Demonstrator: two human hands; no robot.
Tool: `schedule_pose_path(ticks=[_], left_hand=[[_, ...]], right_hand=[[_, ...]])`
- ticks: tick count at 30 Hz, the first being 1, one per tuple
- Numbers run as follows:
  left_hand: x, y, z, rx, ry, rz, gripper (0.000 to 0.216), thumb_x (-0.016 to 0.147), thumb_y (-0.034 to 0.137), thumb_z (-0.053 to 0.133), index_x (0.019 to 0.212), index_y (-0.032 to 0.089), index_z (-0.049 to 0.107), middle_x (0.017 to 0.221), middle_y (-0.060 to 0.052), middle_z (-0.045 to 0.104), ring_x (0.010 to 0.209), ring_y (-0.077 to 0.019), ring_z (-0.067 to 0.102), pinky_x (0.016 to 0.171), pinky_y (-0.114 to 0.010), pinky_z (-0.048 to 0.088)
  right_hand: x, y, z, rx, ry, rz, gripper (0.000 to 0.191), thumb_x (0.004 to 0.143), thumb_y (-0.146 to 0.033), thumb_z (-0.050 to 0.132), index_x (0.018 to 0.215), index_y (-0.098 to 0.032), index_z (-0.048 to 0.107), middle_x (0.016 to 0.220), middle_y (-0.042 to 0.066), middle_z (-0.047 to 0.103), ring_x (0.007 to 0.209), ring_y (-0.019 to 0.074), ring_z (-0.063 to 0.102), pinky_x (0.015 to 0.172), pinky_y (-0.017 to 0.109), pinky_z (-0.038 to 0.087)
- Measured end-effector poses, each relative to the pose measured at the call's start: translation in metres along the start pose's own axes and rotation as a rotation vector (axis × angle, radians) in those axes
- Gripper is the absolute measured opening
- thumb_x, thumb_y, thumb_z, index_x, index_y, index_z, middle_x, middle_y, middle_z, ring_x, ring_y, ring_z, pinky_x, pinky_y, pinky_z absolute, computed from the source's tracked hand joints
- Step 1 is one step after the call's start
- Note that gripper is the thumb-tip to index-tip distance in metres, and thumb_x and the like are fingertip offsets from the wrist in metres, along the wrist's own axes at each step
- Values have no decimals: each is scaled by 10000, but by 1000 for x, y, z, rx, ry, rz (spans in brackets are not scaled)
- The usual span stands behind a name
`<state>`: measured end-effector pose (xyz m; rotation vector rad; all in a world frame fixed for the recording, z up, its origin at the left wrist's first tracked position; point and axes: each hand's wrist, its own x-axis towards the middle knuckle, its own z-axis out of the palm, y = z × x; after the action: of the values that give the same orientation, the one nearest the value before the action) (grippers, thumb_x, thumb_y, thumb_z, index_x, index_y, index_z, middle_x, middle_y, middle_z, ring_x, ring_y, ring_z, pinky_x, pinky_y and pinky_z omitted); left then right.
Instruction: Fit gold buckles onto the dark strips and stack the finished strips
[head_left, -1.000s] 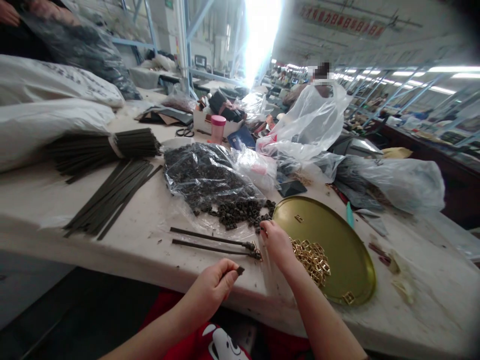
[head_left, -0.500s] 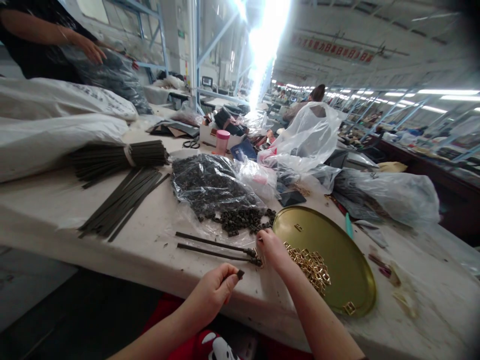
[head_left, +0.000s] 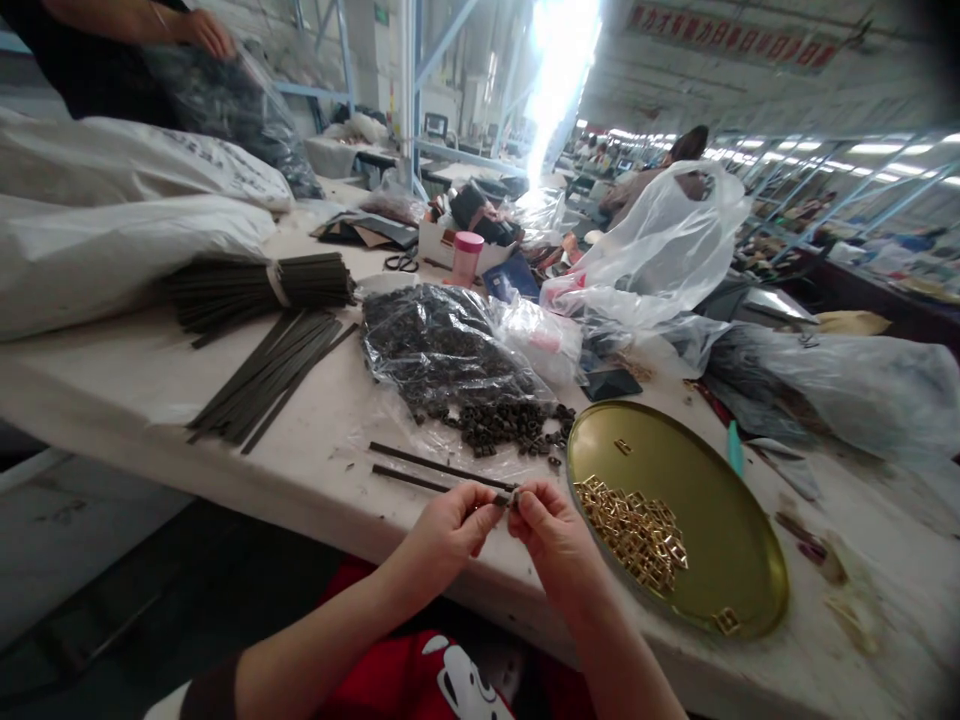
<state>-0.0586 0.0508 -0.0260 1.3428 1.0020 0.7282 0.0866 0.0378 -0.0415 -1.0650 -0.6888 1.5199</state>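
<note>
My left hand [head_left: 456, 527] is closed on a dark strap [head_left: 499, 499], whose end sticks out between thumb and fingers. Meeting it fingertip to fingertip, my right hand [head_left: 551, 528] pinches a small dark loop [head_left: 514, 498] at the strap's end. Fingers hide much of both pieces. Just beyond the hands, two dark straps [head_left: 420, 460] lie side by side on the table, their right ends partly covered by my hands. A pile of small dark loops [head_left: 499, 430] spills from a clear plastic bag [head_left: 450, 340]. Gold buckles [head_left: 634, 530] are heaped on a round gold tray [head_left: 720, 520] to the right.
Loose dark straps [head_left: 270, 375] and a banded bundle [head_left: 315, 280] lie at left beside white sacks [head_left: 135, 230]. Scissors [head_left: 401, 263], a pink-lidded jar [head_left: 466, 258] and plastic bags [head_left: 660, 250] stand farther back. Another person's hand [head_left: 206, 32] holds a bag at upper left.
My right hand has come from beside the loop pile and the straps' buckled ends to meet my left hand, fingertips together. The view has shifted, so the table appears farther right and slightly higher.
</note>
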Motion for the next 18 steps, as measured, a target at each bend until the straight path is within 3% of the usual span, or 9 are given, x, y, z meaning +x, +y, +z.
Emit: schedule_pose_path(ticks=[5,9,15,18], left_hand=[[5,-9,2,12,40,-28,257,800,394,502,794,140,536,608,42,468,534,-83,391,501,-198,334],[6,-15,-2,106,70,-2,195,808,333,489,836,151,555,690,22,548,623,-110,473,579,-211,381],[4,-14,-6,148,5,30,177,825,289,462,820,150,572,740,8,588,707,-129,523,662,-227,393],[4,-15,-7,173,-18,19,188,825,292,462,846,151,584,760,1,599,742,-142,532,666,-232,395]], right_hand=[[-2,17,14,238,70,77,262,612,-321,749,655,-182,530,649,-30,536,580,86,453,545,204,383],[-5,23,14,216,112,113,247,618,-313,746,662,-180,543,633,-41,542,556,70,458,555,193,394],[-9,31,3,49,95,93,222,676,-325,710,685,-164,558,599,-42,551,565,64,484,584,182,407],[-9,32,3,151,80,145,230,653,-310,731,672,-159,559,579,-49,536,525,46,466,532,153,397]])
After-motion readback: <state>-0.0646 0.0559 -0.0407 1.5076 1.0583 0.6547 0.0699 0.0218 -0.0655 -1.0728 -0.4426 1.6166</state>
